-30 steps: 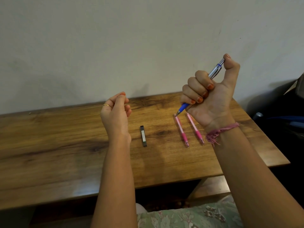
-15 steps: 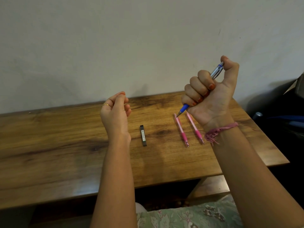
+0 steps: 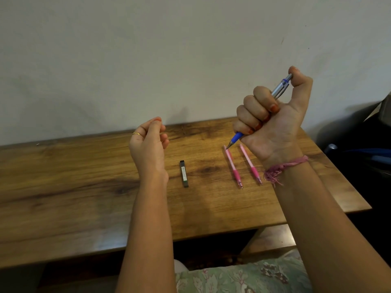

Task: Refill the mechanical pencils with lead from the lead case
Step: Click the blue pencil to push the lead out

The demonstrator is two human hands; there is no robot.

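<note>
The right hand (image 3: 273,121) clenched the blue pencil (image 3: 259,112) above the two pink pencils (image 3: 232,166), thumb on its cap, probably clicking lead through. The left hand (image 3: 148,142) hovered loosely curled, empty, beside the lead case (image 3: 183,174); next likely a pink pencil.

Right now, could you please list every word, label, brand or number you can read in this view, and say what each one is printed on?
No text here can be read.
Lead case: a pale label with print runs along it, too small and blurred to read.
Blue pencil in the right hand: no marking visible.
Two pink pencils on the table: no marking visible.
</note>
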